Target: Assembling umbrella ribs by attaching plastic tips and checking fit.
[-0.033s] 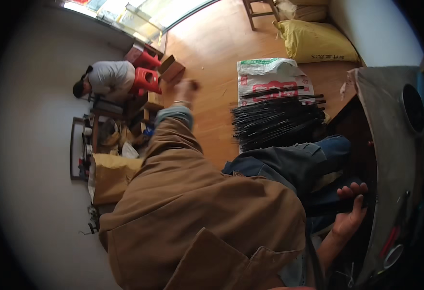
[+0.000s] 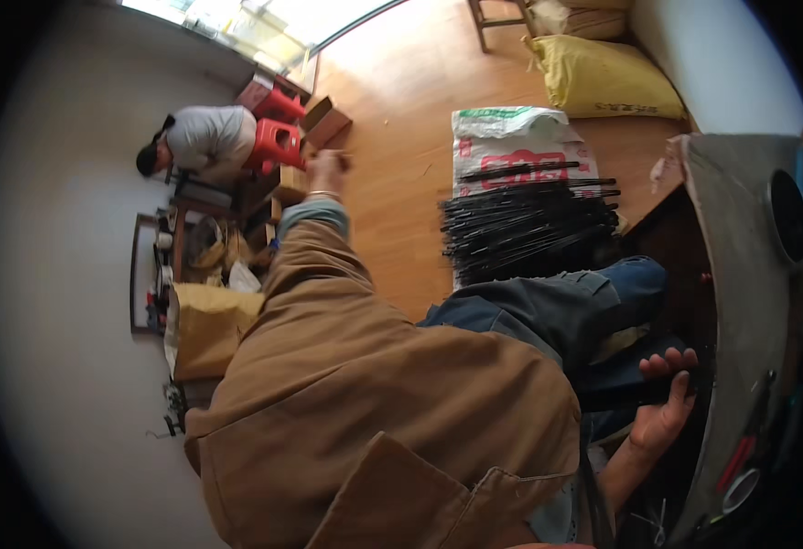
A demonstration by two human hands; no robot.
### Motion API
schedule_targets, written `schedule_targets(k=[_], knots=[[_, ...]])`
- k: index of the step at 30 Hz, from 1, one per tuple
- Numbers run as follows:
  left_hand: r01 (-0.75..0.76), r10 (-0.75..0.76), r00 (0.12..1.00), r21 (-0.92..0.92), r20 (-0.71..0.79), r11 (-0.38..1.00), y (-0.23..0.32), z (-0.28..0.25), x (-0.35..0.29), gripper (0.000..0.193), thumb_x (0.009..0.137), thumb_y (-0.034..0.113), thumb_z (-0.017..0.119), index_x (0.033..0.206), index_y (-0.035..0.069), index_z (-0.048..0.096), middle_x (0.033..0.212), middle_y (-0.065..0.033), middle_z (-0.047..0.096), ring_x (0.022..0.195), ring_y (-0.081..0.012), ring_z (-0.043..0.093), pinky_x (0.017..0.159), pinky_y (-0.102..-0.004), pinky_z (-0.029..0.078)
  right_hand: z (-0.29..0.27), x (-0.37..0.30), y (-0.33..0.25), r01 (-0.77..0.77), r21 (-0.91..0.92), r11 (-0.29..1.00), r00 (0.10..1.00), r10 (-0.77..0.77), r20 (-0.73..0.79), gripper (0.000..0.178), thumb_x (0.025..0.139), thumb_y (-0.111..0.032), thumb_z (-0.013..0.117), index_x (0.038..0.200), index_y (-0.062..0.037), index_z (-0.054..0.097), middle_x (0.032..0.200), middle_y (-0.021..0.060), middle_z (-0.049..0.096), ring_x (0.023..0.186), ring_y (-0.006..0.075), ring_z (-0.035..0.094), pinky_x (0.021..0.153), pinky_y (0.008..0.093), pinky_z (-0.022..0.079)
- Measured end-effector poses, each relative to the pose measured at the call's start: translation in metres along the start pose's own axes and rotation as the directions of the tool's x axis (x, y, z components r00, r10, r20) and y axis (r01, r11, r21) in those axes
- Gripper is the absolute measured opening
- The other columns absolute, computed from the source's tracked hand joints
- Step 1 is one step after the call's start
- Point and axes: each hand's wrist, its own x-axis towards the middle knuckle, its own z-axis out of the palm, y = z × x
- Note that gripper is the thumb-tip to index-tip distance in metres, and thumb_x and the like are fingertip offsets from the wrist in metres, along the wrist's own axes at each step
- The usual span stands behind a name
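Observation:
My left arm, in a brown sleeve with a pale blue cuff, reaches forward and away from my body. At its end my left hand (image 2: 327, 172) is over the wooden floor near an open cardboard box (image 2: 326, 123); motion blur smears its fingers. On the right, low beside my knee, my right hand (image 2: 665, 398) is closed round a long black strip (image 2: 616, 393), thumb across it. The strip's far part is lost against dark cloth. Ahead of my knees, a pile of thin black rods (image 2: 529, 233) covers part of a white printed sack (image 2: 520, 133).
At my right stands a grey-covered table (image 2: 744, 302) with a black round container (image 2: 787, 215), red-handled tool (image 2: 738, 462) and tape roll (image 2: 742, 490). Another person (image 2: 204, 142) bends near red stools (image 2: 276, 146) at left. A brown paper sack (image 2: 209, 329) and yellow sack (image 2: 607, 78) stand around.
My left hand has shifted a little to the left and looks less blurred. The right hand keeps its hold on the black strip. The whole view has moved slightly.

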Motion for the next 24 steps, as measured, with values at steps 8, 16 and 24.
schedule_targets(k=[8, 16, 24], knots=[[0.002, 0.196, 0.728, 0.288, -0.656, 0.958, 0.012, -0.120, 0.022, 0.010, 0.086, 0.016, 0.064, 0.083, 0.011, 0.056, 0.063, -0.0048, 0.057, 0.045, -0.0177, 0.054, 0.042, -0.0311, 0.047, 0.047, 0.013, 0.010, -0.076, -0.148, 0.986, 0.990, 0.056, -0.130, 0.037, 0.096, -0.021, 0.052, 0.129, -0.0045, 0.047, 0.112, 0.0103, 0.062, 0.092, 0.0218, 0.063, 0.086, 0.0392, 0.053], [-0.069, 0.247, 0.860, 0.378, -0.446, 0.923, -0.045, -0.122, 0.085, 0.017, 0.081, 0.007, 0.066, 0.095, 0.008, 0.057, 0.079, -0.0054, 0.060, 0.057, -0.0159, 0.056, 0.047, -0.0331, 0.046, 0.086, 0.015, 0.014, -0.092, -0.253, 0.963, 0.986, 0.053, -0.157, 0.039, 0.095, -0.022, 0.054, 0.130, -0.0051, 0.047, 0.110, 0.0103, 0.063, 0.091, 0.0208, 0.063, 0.083, 0.0389, 0.053], [0.456, -0.495, 0.515, 0.265, 0.700, 0.850, -0.134, 0.209, -0.177, 0.019, 0.085, 0.013, 0.067, 0.098, 0.002, 0.057, 0.083, -0.0075, 0.062, 0.068, -0.0183, 0.064, 0.057, -0.0324, 0.056, 0.101, 0.006, 0.011, -0.072, -0.253, 0.965, 0.985, 0.028, -0.171, 0.044, 0.095, -0.033, 0.052, 0.129, -0.0070, 0.043, 0.100, 0.0133, 0.062, 0.082, 0.0252, 0.064, 0.074, 0.0428, 0.054]])
